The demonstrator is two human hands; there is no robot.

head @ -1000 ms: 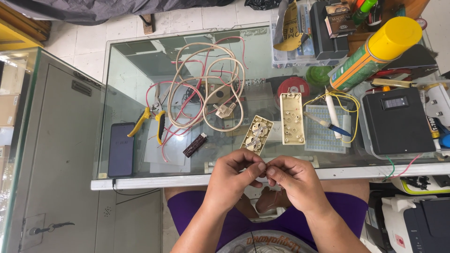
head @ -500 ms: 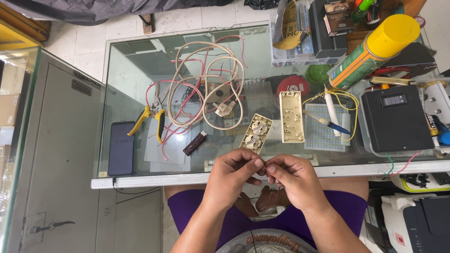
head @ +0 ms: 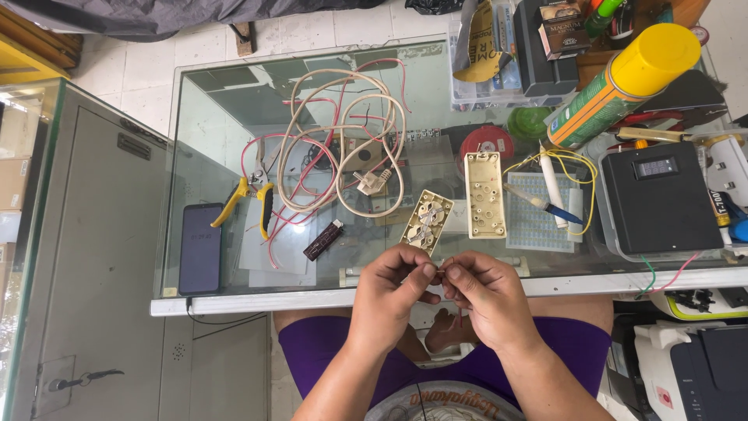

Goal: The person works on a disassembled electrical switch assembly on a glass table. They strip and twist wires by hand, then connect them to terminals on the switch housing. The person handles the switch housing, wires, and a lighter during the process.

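Head view, my entry starts at the pinch: my left hand [head: 392, 290] and right hand [head: 485, 296] meet fingertip to fingertip just over the near edge of the glass table [head: 234, 117]. Both are closed on a small wire piece [head: 441, 273], thin and reddish; most of it is hidden by the fingers, so I cannot tell its full length. What shows runs roughly left to right between the two hands, shared evenly, neither hand nearer than the other.

Just beyond the pinch, tilted: a cream socket insert [head: 426, 219] with round brass contacts. Beside it, farther right: a cream socket housing [head: 485, 194], long axis pointing away from me. Beyond and left of the pinch: a coil of beige cable and red wires [head: 343, 148] with a plug in its middle. Left again: a dark lighter [head: 322, 239], yellow-handled pliers [head: 253, 199], a dark phone [head: 201, 248]. Right of the pinch: a black meter box [head: 659, 199]; beyond it, a green spray can with yellow cap [head: 623, 82].

Against the frame half a second ago: hands in the same place, the same closed pinch, fingers only slightly shifted; nothing on the table has moved.
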